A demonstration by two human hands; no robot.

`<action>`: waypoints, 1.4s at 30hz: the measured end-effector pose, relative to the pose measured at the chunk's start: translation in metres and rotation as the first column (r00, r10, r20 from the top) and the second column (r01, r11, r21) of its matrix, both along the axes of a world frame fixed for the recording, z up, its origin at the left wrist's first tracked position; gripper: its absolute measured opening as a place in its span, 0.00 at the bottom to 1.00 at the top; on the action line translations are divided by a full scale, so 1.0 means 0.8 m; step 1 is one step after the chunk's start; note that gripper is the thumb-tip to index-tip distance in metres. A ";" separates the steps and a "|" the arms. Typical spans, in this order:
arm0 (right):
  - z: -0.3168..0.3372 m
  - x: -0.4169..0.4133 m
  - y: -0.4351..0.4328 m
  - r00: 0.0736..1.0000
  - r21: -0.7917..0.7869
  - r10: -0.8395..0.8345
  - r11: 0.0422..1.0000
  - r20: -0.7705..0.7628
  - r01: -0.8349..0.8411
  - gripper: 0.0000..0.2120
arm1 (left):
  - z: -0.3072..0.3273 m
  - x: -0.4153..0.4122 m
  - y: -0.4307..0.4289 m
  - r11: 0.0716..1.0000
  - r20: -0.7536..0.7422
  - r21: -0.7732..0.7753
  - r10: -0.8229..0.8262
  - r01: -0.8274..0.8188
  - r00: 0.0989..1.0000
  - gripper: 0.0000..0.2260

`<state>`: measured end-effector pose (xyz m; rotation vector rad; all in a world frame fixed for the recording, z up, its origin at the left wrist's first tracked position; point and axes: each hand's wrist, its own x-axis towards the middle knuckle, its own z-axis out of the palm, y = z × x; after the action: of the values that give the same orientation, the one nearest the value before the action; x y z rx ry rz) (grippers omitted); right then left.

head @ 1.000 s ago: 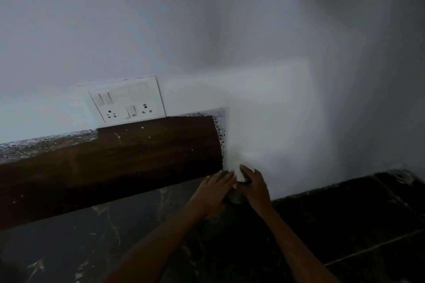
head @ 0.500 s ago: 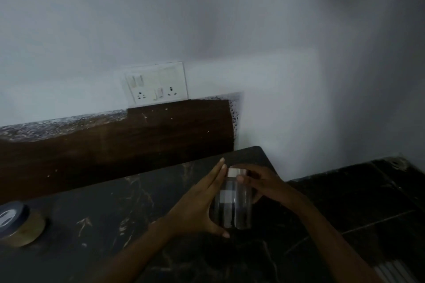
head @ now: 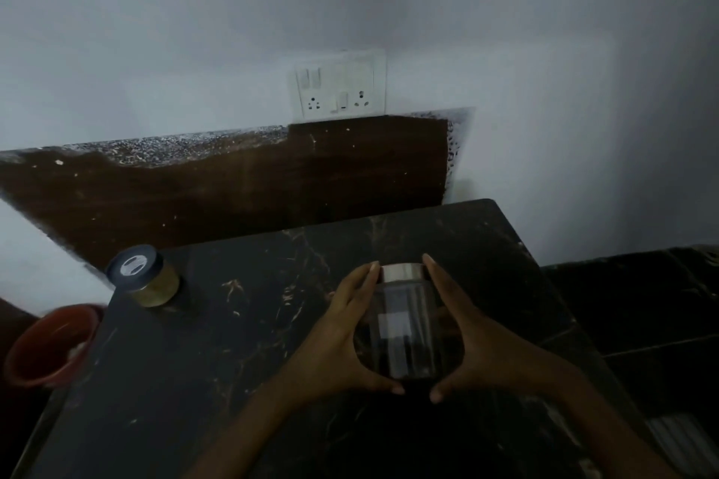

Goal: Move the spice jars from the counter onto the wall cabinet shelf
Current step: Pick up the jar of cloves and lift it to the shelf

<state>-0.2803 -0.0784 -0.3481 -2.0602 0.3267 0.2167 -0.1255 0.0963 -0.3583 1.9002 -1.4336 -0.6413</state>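
So left hand point(head: 342, 338) and right hand point(head: 480, 334) are cupped round the clear jar point(head: 404, 319), another spice jar point(head: 146, 282) at ten o'clock.

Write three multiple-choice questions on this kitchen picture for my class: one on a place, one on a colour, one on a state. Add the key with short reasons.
1. Where does the blue-lidded jar stand?
A. At the far left corner of the counter
B. On a cabinet shelf
C. Inside a red cup

2. What colour is the lid of the clear jar?
A. Red
B. Silver
C. Green

3. How is the clear jar held?
A. By one hand only
B. By no hand
C. By the left hand and the right hand, one on each side

Key:
1 A: it stands on the dark counter near its back left edge.
2 B: the lid shows as a pale metallic band.
3 C: a hand cups each side of it.
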 end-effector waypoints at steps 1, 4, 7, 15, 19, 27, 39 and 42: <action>-0.001 0.000 0.009 1.000 -0.041 0.002 0.999 0.018 -0.002 0.66 | -0.001 -0.001 0.006 1.000 0.000 -0.008 0.007 -0.007 1.000 0.57; 0.005 0.001 0.029 0.999 -0.118 -0.005 0.993 0.035 0.009 0.62 | 0.002 -0.002 0.023 1.000 0.007 -0.003 0.002 -0.002 1.000 0.57; 0.008 0.002 0.041 0.999 -0.133 0.009 0.991 0.052 -0.002 0.61 | 0.005 0.000 0.035 0.999 0.015 0.026 -0.019 0.019 1.000 0.58; 0.005 0.013 0.056 0.997 -0.200 -0.021 0.979 0.070 0.035 0.57 | 0.011 0.000 0.051 1.000 0.057 0.009 -0.009 0.009 0.998 0.58; 0.004 0.013 0.059 0.997 -0.211 -0.004 0.977 0.077 0.020 0.57 | 0.011 -0.004 0.051 1.000 0.059 0.025 0.000 -0.002 0.998 0.58; 0.016 0.009 0.057 0.999 -0.016 0.023 1.000 0.026 -0.023 0.62 | 0.006 -0.006 0.063 0.999 -0.262 -0.013 0.042 -0.047 0.964 0.55; 0.017 0.005 0.056 0.999 0.065 0.006 0.998 0.054 -0.010 0.63 | 0.013 -0.014 0.062 0.992 -0.294 -0.076 0.078 -0.104 0.953 0.56; 0.015 0.005 0.059 0.998 0.059 -0.022 0.998 0.064 0.018 0.62 | 0.013 -0.015 0.063 0.997 -0.314 -0.053 0.033 -0.052 0.949 0.58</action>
<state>-0.2765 -0.0310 -0.3360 -2.0011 0.2979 0.1449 -0.1372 0.1471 -0.3478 1.6882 -1.1925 -0.8285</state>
